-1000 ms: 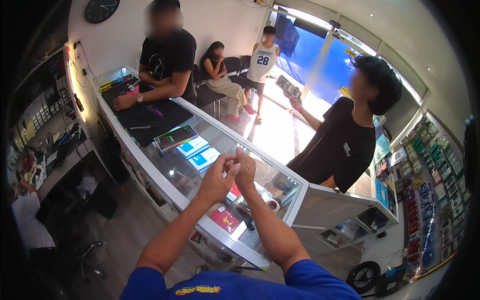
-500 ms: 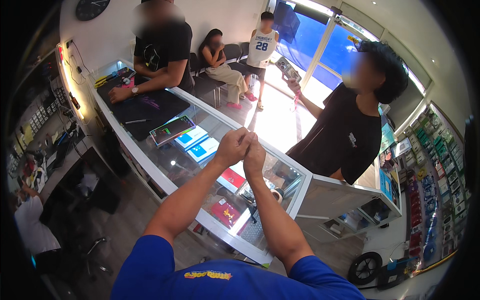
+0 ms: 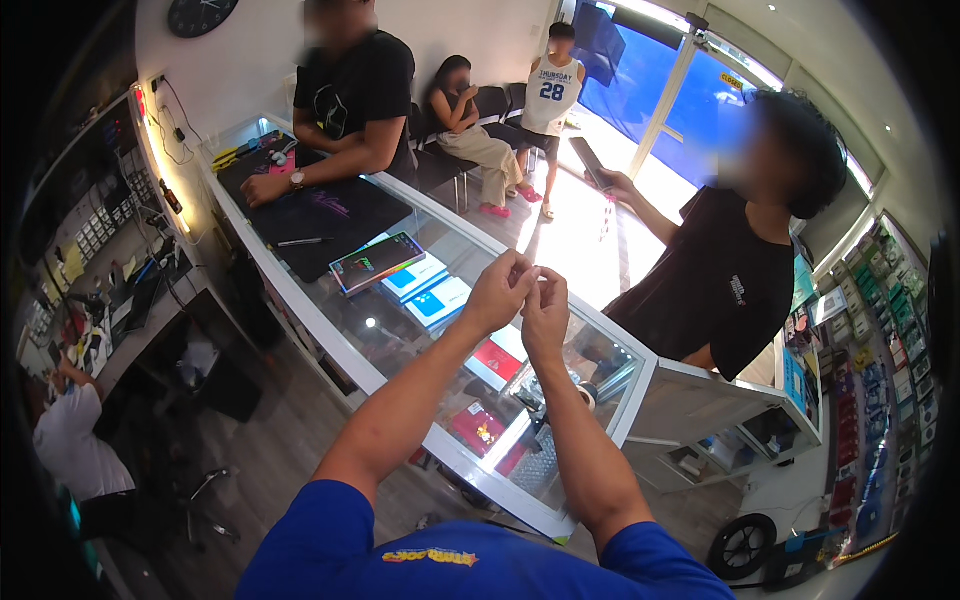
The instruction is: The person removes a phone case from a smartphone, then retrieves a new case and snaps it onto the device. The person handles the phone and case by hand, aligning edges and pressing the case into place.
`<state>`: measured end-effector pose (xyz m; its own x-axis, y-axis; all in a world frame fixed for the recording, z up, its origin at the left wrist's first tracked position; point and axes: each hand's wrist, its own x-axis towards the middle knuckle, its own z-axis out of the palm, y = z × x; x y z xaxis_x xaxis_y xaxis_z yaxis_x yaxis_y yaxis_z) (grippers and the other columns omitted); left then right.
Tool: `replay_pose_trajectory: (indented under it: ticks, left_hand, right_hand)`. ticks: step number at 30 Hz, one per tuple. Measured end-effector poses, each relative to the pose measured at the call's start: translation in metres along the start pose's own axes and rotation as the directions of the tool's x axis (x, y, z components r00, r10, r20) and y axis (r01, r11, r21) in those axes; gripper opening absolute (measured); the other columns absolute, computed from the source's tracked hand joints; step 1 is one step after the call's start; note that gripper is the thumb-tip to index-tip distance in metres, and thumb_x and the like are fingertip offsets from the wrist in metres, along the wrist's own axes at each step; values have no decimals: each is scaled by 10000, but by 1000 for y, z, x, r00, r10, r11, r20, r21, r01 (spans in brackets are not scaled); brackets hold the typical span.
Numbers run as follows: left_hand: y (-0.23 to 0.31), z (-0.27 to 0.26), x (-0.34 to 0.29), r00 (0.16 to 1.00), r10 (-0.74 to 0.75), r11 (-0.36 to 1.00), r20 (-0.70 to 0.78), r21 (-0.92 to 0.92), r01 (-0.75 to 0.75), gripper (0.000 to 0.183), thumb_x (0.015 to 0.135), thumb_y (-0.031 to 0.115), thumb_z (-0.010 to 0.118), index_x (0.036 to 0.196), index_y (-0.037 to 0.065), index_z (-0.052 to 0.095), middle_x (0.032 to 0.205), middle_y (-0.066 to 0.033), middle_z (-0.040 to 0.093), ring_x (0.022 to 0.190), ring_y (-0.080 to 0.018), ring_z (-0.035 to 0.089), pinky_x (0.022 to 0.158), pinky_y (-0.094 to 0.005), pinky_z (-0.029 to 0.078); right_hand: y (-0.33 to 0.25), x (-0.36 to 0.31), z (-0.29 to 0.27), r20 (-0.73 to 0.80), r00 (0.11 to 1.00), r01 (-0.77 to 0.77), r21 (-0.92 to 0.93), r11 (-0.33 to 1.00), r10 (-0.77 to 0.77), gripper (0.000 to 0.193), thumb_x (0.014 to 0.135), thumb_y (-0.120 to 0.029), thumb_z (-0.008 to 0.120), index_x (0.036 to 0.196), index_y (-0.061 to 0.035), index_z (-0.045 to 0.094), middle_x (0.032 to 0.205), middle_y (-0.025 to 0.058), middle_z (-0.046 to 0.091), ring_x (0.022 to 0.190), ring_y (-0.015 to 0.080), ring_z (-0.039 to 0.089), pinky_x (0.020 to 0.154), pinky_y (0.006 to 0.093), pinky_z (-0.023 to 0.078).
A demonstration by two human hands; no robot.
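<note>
My left hand [image 3: 498,292] and right hand [image 3: 546,310] meet over the glass counter [image 3: 600,325], fingertips pinched close together. Something tiny and pale seems to show between them, too small to name. Below and left of my hands, a phone [image 3: 376,263] with a bright pattern on its screen lies on the counter. Blue-and-white boxes [image 3: 440,301] show beside it. Under my forearms, a red-and-white box [image 3: 497,362] and a dark red package [image 3: 478,425] appear through the glass.
A black mat [image 3: 340,220] with a pen [image 3: 304,241] covers the counter's far left, where a person in black [image 3: 365,90] leans. Across the counter, another person [image 3: 715,270] holds a phone [image 3: 590,163]. Two people wait by the chairs [image 3: 490,103]. At left, someone sits at a workbench [image 3: 150,300].
The view has shifted, so the scene sits farther right. My hands stay together, with the fingertips slightly rearranged. The person across the counter has tilted their phone.
</note>
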<state>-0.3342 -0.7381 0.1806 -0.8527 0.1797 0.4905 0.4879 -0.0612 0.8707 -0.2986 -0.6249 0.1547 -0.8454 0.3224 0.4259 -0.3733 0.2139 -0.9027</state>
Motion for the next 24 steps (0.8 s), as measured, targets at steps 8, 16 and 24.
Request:
replay_pose_trajectory:
  ticks: [8,16,24]
  left_hand:
    - [1,-4,1,999,-49,987,6,155,48,450,1001,430,715,892,21,563,733,-60,576,666,-148,544,619,-343,479]
    - [-4,-6,7,999,-39,989,-35,144,44,532,1017,480,705,780,45,511,666,-9,497,657,-96,456,601,-310,435]
    - [-11,-7,9,995,-74,985,-72,152,84,565,1022,450,682,723,-1,520,605,-107,504,592,-177,449,580,-419,429]
  right_hand:
    - [28,1,7,29,994,108,11,994,-108,213,1103,-190,590,1209,-5,588,1010,40,683,811,59,588,671,231,475]
    - [8,-4,6,93,996,-2,74,997,-5,246,1066,-159,619,1229,25,625,1091,103,723,972,148,653,849,298,506]
    - [1,-6,6,151,984,-80,-84,993,92,282,1070,-225,591,1079,36,695,924,128,741,854,172,691,770,337,531]
